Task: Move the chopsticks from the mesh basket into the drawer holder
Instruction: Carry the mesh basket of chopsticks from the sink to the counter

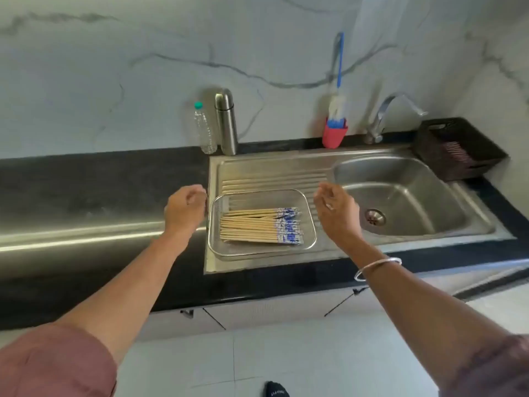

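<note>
A: Chopsticks, pale wood w/ blue-and-white patterned ends (260,225) — where are they?

B: Lying flat in a bundle inside the rectangular wire mesh basket (312,222), patterned ends to the right. Basket sits on the ribbed steel draining board (272,174), near its front edge.

A: OK, left to right then. Far left?

B: Black stone countertop (100,179) w/ a bright reflective strip along it. Left hand (184,209) hovers just left of the basket, fingers loosely curled, holding nothing, not touching the rim.

A: Behind that?

B: Clear plastic bottle w/ green cap (203,130) and a tall stainless steel flask (226,123), upright, side by side against the marble wall.

A: Right hand?

B: Right hand (336,213) is just right of the basket, over the draining board, fingers half-open, empty. Thin silver bangle (378,267) on that forearm.

A: Further right?

B: Red cup holding a blue-handled brush (335,133) at the far edge, then the round-cornered steel sink bowl (406,196) w/ a curved chrome tap (392,113). Far right corner: a dark woven plastic basket (455,147).
</note>
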The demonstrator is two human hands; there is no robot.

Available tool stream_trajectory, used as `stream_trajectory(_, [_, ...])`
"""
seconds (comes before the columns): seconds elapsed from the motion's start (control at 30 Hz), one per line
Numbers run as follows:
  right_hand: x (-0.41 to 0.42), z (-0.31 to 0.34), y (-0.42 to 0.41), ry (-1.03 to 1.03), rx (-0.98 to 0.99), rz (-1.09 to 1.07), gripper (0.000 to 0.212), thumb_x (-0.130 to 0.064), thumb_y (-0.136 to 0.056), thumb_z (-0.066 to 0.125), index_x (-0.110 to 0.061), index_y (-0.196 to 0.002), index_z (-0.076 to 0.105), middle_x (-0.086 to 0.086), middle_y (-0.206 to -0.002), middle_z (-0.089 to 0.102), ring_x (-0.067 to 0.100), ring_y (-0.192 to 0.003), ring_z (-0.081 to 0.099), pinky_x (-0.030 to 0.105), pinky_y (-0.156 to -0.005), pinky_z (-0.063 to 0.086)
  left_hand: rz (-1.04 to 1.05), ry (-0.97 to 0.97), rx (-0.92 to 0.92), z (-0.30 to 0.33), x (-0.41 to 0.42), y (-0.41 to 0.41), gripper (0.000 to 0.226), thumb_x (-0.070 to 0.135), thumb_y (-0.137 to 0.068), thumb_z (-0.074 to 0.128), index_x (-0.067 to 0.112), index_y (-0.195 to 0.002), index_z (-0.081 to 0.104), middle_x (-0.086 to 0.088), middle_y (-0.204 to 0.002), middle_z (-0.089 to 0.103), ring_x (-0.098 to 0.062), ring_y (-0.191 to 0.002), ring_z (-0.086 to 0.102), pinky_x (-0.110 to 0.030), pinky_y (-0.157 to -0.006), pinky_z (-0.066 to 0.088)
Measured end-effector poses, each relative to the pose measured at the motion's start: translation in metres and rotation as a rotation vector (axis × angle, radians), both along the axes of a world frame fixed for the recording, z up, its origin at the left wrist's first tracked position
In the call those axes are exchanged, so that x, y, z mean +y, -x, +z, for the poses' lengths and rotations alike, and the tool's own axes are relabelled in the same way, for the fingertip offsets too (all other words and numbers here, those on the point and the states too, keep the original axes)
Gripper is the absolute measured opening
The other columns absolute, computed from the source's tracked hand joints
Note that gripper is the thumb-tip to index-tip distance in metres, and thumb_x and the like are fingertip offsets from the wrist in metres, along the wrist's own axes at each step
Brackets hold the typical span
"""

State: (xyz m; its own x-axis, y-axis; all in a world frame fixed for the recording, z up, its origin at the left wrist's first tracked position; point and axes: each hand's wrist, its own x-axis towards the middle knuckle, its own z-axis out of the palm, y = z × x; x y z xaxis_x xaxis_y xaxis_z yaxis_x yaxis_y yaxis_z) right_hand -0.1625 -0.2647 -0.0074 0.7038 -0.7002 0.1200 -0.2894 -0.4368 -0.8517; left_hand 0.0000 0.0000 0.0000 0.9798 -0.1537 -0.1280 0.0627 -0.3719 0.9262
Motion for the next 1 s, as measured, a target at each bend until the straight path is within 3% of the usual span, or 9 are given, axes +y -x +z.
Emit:
stream_trajectory(0.07, [-0.020,-0.033,-0.025,-0.067,0.069,0.017,0.037,-0.028,-0.097,0.062,-0.015,-0.132,0.061,0.001,-0.127,0.069,0.013,-0.117,0.064,0.033,-0.100,0.053,0.059,-0.181,0.059,-0.028,-0.026,-0.018,0.030,0.030,-0.100,0.057,0.017,-0.124,0.069,0.004,-0.118,0.069,-0.023,-0.118,0.063,-0.041,-0.105,0.048])
stream_trajectory(0.13, [-0.018,-0.058,-0.031,-0.112,0.131,0.045,0.043,-0.028,-0.098,0.061,-0.017,-0.139,0.056,0.001,-0.137,0.063,0.015,-0.124,0.060,0.036,-0.103,0.051,0.049,-0.281,0.169,-0.048,-0.027,-0.014,0.017,0.027,-0.102,0.055,0.019,-0.100,0.069,0.004,-0.098,0.064,-0.025,-0.106,0.059,-0.038,-0.093,0.046])
stream_trajectory(0.23, [-0.027,-0.091,-0.045,-0.154,0.177,0.051,0.048,-0.033,-0.099,0.058,-0.022,-0.144,0.049,-0.004,-0.141,0.059,0.012,-0.125,0.057,0.035,-0.103,0.050,0.026,-0.334,0.269,-0.078,-0.030,-0.021,0.027,0.028,-0.100,0.052,0.014,-0.090,0.073,-0.004,-0.094,0.074,-0.026,-0.097,0.068,-0.046,-0.092,0.056])
stream_trajectory(0.4, [-0.032,-0.110,-0.055,-0.130,0.191,0.062,0.011,-0.022,-0.102,0.051,-0.025,-0.107,0.061,-0.005,-0.092,0.069,0.008,-0.075,0.061,0.019,-0.064,0.043,0.015,-0.349,0.272,-0.099,-0.033,-0.026,0.029,0.015,-0.102,0.047,0.007,-0.096,0.075,-0.014,-0.100,0.075,-0.035,-0.098,0.071,-0.054,-0.091,0.056])
stream_trajectory(0.53, [-0.029,-0.120,-0.054,-0.159,0.163,0.040,0.034,-0.006,-0.098,0.050,-0.033,-0.115,0.060,-0.003,-0.086,0.070,0.001,-0.060,0.056,0.015,-0.056,0.047,0.049,-0.331,0.241,-0.104,-0.029,-0.022,0.028,0.017,-0.103,0.051,0.028,-0.088,0.073,-0.007,-0.099,0.075,-0.030,-0.098,0.071,-0.054,-0.093,0.058])
stream_trajectory(0.7, [-0.029,-0.120,-0.057,-0.200,0.087,-0.013,0.045,0.001,-0.097,0.049,-0.032,-0.125,0.062,-0.007,-0.092,0.071,0.009,-0.068,0.061,0.015,-0.061,0.054,0.079,-0.279,0.199,-0.098,-0.033,-0.016,0.025,0.015,-0.104,0.054,0.020,-0.116,0.076,0.004,-0.097,0.070,-0.023,-0.102,0.067,-0.047,-0.094,0.058])
stream_trajectory(0.83, [-0.023,-0.111,-0.055,-0.209,0.090,-0.043,0.045,0.002,-0.098,0.049,-0.024,-0.132,0.061,-0.024,-0.091,0.063,0.009,-0.079,0.066,0.022,-0.069,0.057,0.092,-0.294,0.193,-0.090,-0.027,-0.014,0.025,0.015,-0.105,0.053,0.021,-0.114,0.076,0.003,-0.098,0.071,-0.020,-0.096,0.067,-0.037,-0.082,0.059])
stream_trajectory(0.93, [-0.018,-0.096,-0.043,-0.205,0.094,-0.062,0.038,0.002,-0.098,0.050,-0.015,-0.130,0.064,-0.011,-0.088,0.065,0.016,-0.078,0.066,0.031,-0.074,0.058,0.070,-0.292,0.205,-0.076,-0.020,-0.006,0.025,0.018,-0.104,0.053,0.022,-0.114,0.076,-0.003,-0.106,0.074,-0.023,-0.098,0.070,-0.041,-0.082,0.062])
stream_trajectory(1.0, [-0.013,-0.088,-0.034,-0.193,0.094,-0.065,0.034,0.003,-0.098,0.050,-0.014,-0.124,0.065,-0.002,-0.093,0.068,0.012,-0.076,0.062,0.024,-0.071,0.055,0.047,-0.304,0.186,-0.064,-0.016,0.001,0.025,0.016,-0.103,0.053,0.023,-0.112,0.075,-0.004,-0.107,0.074,-0.025,-0.098,0.069,-0.044,-0.081,0.061])
